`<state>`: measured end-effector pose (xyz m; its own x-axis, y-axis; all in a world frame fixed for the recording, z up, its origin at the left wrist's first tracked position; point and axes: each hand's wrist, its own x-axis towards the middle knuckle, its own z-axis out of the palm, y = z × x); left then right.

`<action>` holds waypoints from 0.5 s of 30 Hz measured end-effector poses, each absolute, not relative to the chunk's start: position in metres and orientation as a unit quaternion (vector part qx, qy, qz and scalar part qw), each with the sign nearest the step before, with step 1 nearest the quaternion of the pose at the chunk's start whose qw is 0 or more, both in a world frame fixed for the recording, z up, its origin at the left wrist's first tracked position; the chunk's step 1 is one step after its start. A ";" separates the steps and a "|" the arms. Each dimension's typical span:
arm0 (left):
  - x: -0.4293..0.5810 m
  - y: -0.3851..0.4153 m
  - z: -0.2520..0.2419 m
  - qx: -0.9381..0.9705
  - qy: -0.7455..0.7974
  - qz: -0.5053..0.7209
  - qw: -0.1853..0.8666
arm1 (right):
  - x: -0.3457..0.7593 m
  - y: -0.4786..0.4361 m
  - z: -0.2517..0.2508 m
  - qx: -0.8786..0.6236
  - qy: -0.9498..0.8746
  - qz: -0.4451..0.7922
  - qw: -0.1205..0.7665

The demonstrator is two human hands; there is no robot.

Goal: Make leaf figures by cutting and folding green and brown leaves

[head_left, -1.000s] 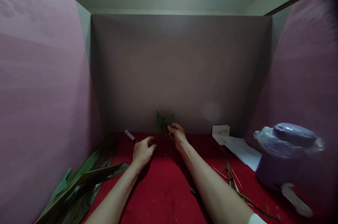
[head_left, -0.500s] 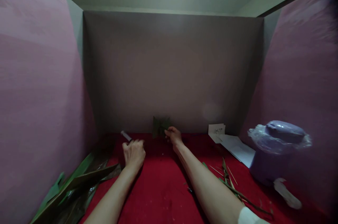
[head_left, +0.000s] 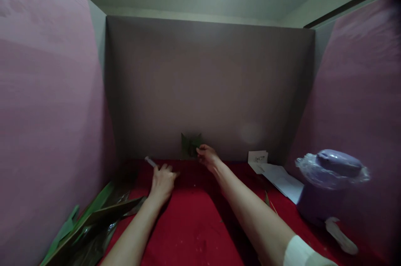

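Right hand (head_left: 207, 155) pinches leaf (head_left: 187, 145) by its right side, above surface's (head_left: 194, 211) far edge, likely to leave the rest uncovered. Left hand (head_left: 163, 180): fingers loosely spread, contact with syringe (head_left: 150, 161) unclear; syringe near far edge, presumably for reach.

1 left hand (head_left: 162, 183) at 7 o'clock and 1 right hand (head_left: 207, 156) at 6 make 2. There is 1 leafy green piece (head_left: 187, 145) at 7, 1 syringe (head_left: 150, 161) at 8, 1 purple container (head_left: 315, 201) at 4 and 1 red cloth (head_left: 194, 224) at 6. Long leaves (head_left: 97, 216) at 8 overlap, their number unclear.
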<state>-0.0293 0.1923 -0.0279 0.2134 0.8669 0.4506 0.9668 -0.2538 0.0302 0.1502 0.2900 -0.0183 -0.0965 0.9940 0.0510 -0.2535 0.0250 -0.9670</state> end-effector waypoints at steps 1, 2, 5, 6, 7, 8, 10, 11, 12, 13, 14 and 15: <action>-0.028 0.192 -0.027 -0.769 -0.596 -0.190 0.133 | 0.150 0.291 -0.018 -0.397 -0.472 0.581 0.531; -0.028 0.191 -0.027 -0.765 -0.600 -0.190 0.137 | 0.150 0.291 -0.018 -0.396 -0.478 0.588 0.518; -0.032 0.192 -0.026 -0.729 -0.636 -0.197 0.157 | 0.153 0.291 -0.023 -0.386 -0.500 0.600 0.491; -0.034 0.192 -0.026 -0.713 -0.651 -0.201 0.165 | 0.155 0.291 -0.026 -0.383 -0.507 0.603 0.483; -0.036 0.193 -0.027 -0.696 -0.666 -0.205 0.173 | 0.156 0.291 -0.030 -0.382 -0.512 0.605 0.477; -0.037 0.193 -0.027 -0.679 -0.680 -0.210 0.180 | 0.158 0.291 -0.033 -0.381 -0.516 0.605 0.473; -0.039 0.195 -0.030 -0.650 -0.701 -0.218 0.194 | 0.159 0.293 -0.041 -0.384 -0.518 0.600 0.473; -0.039 0.196 -0.031 -0.640 -0.708 -0.222 0.200 | 0.158 0.294 -0.044 -0.387 -0.517 0.596 0.477; -0.039 0.196 -0.032 -0.633 -0.711 -0.225 0.205 | 0.157 0.295 -0.048 -0.390 -0.515 0.591 0.483; -0.038 0.197 -0.034 -0.630 -0.712 -0.227 0.210 | 0.156 0.296 -0.051 -0.394 -0.511 0.585 0.491; -0.036 0.198 -0.035 -0.629 -0.711 -0.229 0.214 | 0.154 0.297 -0.054 -0.397 -0.507 0.580 0.499; -0.035 0.198 -0.036 -0.630 -0.709 -0.229 0.217 | 0.153 0.298 -0.057 -0.400 -0.503 0.575 0.507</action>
<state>-0.0348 0.1982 -0.0365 -0.1119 0.7947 0.5966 0.9935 0.1006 0.0524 0.1525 0.2978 -0.0566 -0.1673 0.9846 0.0499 -0.1807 0.0191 -0.9834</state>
